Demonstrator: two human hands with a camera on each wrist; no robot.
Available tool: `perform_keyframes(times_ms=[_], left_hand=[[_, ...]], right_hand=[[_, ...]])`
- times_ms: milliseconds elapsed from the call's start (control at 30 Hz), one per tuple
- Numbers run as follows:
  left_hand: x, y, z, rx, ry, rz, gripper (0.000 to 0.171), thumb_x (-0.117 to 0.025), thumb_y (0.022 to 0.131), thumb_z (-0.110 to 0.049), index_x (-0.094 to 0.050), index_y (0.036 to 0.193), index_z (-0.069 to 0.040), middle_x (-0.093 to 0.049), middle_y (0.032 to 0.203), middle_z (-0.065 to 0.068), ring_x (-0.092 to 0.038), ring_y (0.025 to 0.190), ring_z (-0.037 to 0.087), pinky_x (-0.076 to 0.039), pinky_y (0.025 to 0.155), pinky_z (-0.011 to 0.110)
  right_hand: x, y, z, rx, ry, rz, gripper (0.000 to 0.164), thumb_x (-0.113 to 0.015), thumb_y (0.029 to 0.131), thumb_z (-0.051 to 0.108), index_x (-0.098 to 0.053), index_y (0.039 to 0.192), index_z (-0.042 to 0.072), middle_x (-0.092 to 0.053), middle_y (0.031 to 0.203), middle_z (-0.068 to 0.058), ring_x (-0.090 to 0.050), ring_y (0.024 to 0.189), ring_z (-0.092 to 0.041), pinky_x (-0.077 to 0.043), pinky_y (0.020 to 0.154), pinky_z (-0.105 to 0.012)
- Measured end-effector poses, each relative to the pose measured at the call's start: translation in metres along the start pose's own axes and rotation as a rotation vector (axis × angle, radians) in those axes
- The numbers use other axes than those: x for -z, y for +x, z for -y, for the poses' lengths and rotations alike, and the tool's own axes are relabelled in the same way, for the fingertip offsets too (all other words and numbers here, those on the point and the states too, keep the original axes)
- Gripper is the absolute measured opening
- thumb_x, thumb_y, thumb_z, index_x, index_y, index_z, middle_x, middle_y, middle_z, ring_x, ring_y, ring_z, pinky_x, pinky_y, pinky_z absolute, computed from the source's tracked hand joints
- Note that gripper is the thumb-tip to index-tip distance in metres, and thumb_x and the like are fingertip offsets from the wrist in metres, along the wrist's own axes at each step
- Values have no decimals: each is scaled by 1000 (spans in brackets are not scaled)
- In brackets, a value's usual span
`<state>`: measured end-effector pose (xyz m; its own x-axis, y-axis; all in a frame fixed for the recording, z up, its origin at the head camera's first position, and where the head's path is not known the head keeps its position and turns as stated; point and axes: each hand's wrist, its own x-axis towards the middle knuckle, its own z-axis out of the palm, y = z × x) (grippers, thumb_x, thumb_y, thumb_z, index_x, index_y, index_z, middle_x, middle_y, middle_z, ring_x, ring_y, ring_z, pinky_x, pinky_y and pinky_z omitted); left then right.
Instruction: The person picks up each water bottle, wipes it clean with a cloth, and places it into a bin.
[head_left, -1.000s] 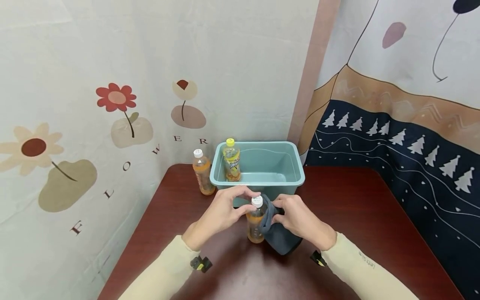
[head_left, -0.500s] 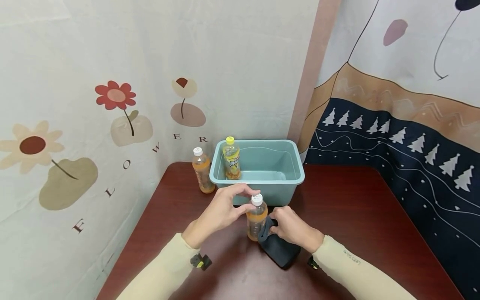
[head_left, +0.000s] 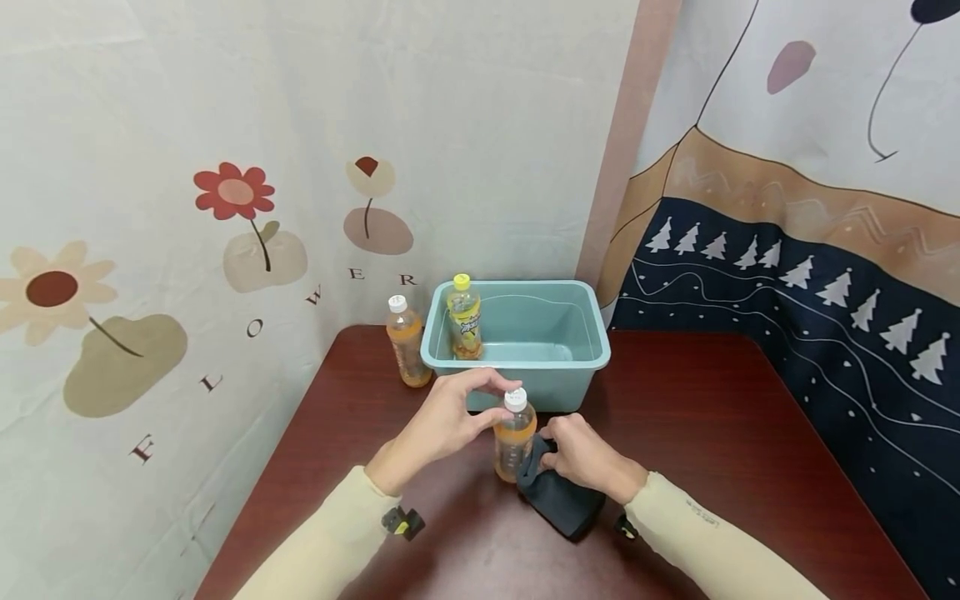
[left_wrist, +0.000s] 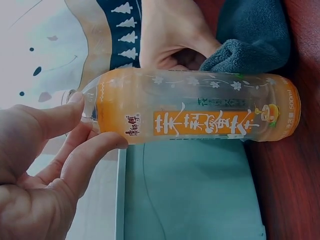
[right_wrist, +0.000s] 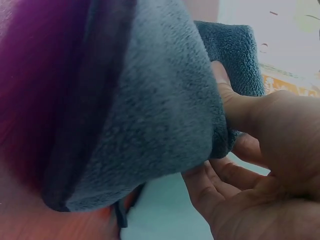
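Note:
A clear plastic bottle with an orange label and white cap stands upright on the table. My left hand holds it near the cap, thumb and fingers around the neck in the left wrist view. My right hand pinches a folded dark grey-blue cloth, fleecy in the right wrist view. That cloth touches or lies close against the bottle's lower right side. Part of the cloth hangs down to the tabletop.
Behind the hands stands a teal plastic bin, with a yellow-capped bottle inside at its left. Another white-capped bottle stands left of the bin on the dark red table. Printed curtains hang behind.
My right hand has moved down with the cloth, from the bottle's upper part to its lower side, and has stayed there over the last half second. The left hand keeps its place.

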<state>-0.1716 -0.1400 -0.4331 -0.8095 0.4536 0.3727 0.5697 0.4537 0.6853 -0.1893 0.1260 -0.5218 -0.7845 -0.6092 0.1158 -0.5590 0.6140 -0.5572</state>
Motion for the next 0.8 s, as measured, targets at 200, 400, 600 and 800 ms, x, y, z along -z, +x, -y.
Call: perform_keyframes(times_ms=[200, 400, 600, 800], left_hand=[[0, -1, 1, 1, -8, -2, 34, -95, 99, -17, -83, 129, -24, -86, 136, -7, -84, 122, 16, -69, 105, 34], [0, -1, 1, 6, -6, -6, 35, -96, 98, -17, -83, 129, -25, -86, 136, -9, -84, 121, 15, -69, 106, 34], [0, -1, 1, 13, -6, -1, 33, -96, 98, -17, -83, 128, -24, -86, 138, -8, -84, 121, 15, -69, 107, 35], [0, -1, 1, 25, 3, -5, 35, -96, 98, -15, -84, 130, -25, -87, 134, -6, -84, 121, 16, -68, 106, 37]], right_hand=[[13, -2, 8, 20, -28, -50, 16, -90, 94, -5, -90, 103, 8, -79, 85, 2, -60, 76, 2, -45, 62, -18], [33, -6, 28, 30, -48, -111, 19, -94, 95, -1, -91, 112, 8, -80, 96, -1, -69, 85, -4, -56, 70, -19], [49, -9, 44, 36, -73, -179, 25, -96, 94, 2, -91, 118, 7, -79, 96, 0, -75, 89, -10, -61, 72, -19], [62, -10, 55, 87, -70, -263, 37, -101, 91, 9, -90, 126, 4, -83, 105, -3, -78, 94, -14, -68, 80, -25]])
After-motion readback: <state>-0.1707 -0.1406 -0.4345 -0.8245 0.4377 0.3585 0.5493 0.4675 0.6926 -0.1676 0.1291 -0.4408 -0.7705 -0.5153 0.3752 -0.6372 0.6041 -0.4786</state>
